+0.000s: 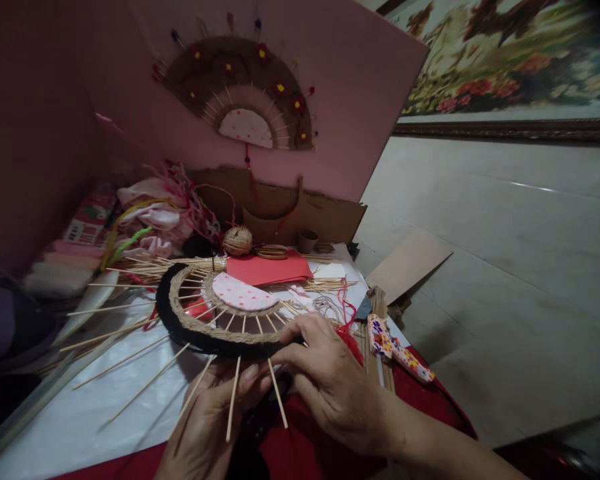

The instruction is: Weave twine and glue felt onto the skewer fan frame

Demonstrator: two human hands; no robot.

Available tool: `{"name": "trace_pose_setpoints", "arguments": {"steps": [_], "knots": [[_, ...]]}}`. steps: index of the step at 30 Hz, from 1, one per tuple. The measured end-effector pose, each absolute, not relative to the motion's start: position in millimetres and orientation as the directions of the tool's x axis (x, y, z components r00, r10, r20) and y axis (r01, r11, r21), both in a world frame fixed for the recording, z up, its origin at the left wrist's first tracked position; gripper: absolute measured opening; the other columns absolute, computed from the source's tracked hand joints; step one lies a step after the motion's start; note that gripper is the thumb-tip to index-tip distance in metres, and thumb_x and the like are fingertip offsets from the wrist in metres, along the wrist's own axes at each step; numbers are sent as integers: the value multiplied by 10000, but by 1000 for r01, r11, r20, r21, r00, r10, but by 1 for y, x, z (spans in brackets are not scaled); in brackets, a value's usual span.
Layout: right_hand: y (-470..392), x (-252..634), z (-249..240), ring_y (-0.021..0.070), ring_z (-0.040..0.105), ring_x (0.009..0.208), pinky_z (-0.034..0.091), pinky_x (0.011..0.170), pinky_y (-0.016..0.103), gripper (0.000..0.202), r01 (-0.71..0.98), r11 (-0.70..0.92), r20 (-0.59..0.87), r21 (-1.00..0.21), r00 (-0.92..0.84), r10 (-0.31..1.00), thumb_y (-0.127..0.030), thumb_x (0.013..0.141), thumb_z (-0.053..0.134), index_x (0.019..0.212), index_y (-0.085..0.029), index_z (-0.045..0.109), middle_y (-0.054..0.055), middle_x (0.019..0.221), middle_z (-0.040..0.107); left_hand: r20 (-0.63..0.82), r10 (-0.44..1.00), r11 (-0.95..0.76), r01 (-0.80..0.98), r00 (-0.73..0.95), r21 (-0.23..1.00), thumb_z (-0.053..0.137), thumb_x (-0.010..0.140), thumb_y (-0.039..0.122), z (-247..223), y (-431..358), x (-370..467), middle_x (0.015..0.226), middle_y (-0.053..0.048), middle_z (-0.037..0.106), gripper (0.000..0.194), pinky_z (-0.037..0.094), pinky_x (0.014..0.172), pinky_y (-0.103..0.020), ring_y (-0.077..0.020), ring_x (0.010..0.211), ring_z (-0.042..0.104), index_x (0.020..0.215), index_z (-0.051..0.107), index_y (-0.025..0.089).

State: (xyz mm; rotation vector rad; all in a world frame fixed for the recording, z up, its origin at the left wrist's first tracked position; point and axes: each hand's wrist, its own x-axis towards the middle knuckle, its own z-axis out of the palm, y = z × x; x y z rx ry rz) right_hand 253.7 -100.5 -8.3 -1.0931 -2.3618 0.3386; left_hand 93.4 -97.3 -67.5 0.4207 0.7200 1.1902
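Note:
A half-round craft fan [220, 337] is held up above the table. Its middle is white cloth with red dots, ringed by twine, with thin wooden sticks fanning outward through a black band. My left hand [215, 400] supports it from below, fingers closed on its underside and partly hidden by the sticks. At the fan's right end my right hand [330, 380] has its fingers bent together on the black band. A strip of black material hangs below the fan between my hands, dark and hard to make out.
Behind lie a twine ball [238, 241], red paper [270, 268], bundled sticks and pink yarn [195, 200]. A glue gun with a flowered cover [400, 350] lies right. A finished brown fan [240, 87] hangs on a pink board [350, 87]. White sheeting [130, 380] covers the table's left.

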Motion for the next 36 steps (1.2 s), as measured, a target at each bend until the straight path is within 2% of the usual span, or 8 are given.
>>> {"name": "trace_pose_setpoints", "arguments": {"steps": [5, 10, 16, 21, 26, 31, 33, 36], "knots": [[-100, 256, -10, 201, 433, 992, 372, 882, 379, 347, 554, 665, 472, -501, -468, 747, 14, 759, 398, 1019, -155, 554, 78, 1001, 531, -271, 945, 320, -700, 184, 638, 696, 648, 38, -65, -100, 94, 1141, -132, 636, 697, 542, 794, -406, -318, 996, 615, 1279, 465, 221], [-102, 254, -11, 221, 429, 1034, 379, 894, 405, 483, 550, 670, 413, -498, -529, 741, 3, 726, 422, 1175, -157, 498, 90, 1046, 548, -289, 940, 333, -675, 183, 659, 708, 629, 33, -66, -98, 93, 1106, -138, 650, 727, 562, 711, -364, -316, 939, 640, 1285, 458, 223], [-105, 256, -10, 196, 479, 953, 425, 828, 376, 400, 500, 677, 552, -540, -397, 733, 8, 733, 369, 1057, -146, 547, 78, 930, 554, -263, 945, 324, -688, 196, 649, 695, 643, 31, -66, -98, 95, 1137, -142, 636, 722, 546, 768, -391, -320, 975, 623, 1294, 446, 218], [-104, 255, -13, 216, 448, 1042, 402, 893, 410, 492, 530, 685, 485, -499, -485, 728, 3, 718, 409, 1182, -132, 503, 107, 1072, 545, -262, 946, 320, -685, 192, 655, 698, 636, 24, -67, -97, 95, 1132, -140, 639, 732, 556, 726, -373, -312, 947, 636, 1293, 448, 229], [-105, 258, -12, 192, 504, 927, 452, 814, 391, 439, 466, 691, 577, -552, -385, 720, -6, 745, 366, 1122, -164, 524, 71, 920, 566, -257, 945, 323, -685, 200, 653, 695, 640, 17, -67, -98, 95, 1119, -121, 650, 733, 555, 726, -364, -303, 937, 642, 1291, 449, 250], [-104, 258, -12, 215, 475, 1038, 437, 871, 423, 525, 534, 674, 512, -510, -441, 737, -4, 731, 385, 1222, -167, 474, 102, 1074, 547, -252, 947, 317, -705, 199, 634, 693, 640, 15, -65, -97, 98, 1112, -128, 653, 726, 545, 778, -409, -328, 984, 620, 1288, 454, 237], [-106, 260, -12, 217, 492, 1014, 446, 857, 421, 508, 517, 692, 515, -505, -463, 721, -16, 731, 398, 1204, -170, 497, 100, 1048, 563, -254, 947, 316, -694, 195, 647, 694, 638, 15, -64, -98, 98, 1125, -131, 645, 730, 547, 772, -421, -332, 978, 622, 1288, 451, 239], [-109, 266, -9, 201, 519, 979, 449, 853, 402, 416, 479, 678, 614, -558, -311, 726, -37, 776, 407, 1144, -187, 529, 75, 997, 576, -282, 946, 315, -668, 162, 674, 690, 637, 4, -64, -100, 96, 1122, -119, 647, 712, 558, 747, -394, -312, 955, 635, 1269, 468, 245]]}}
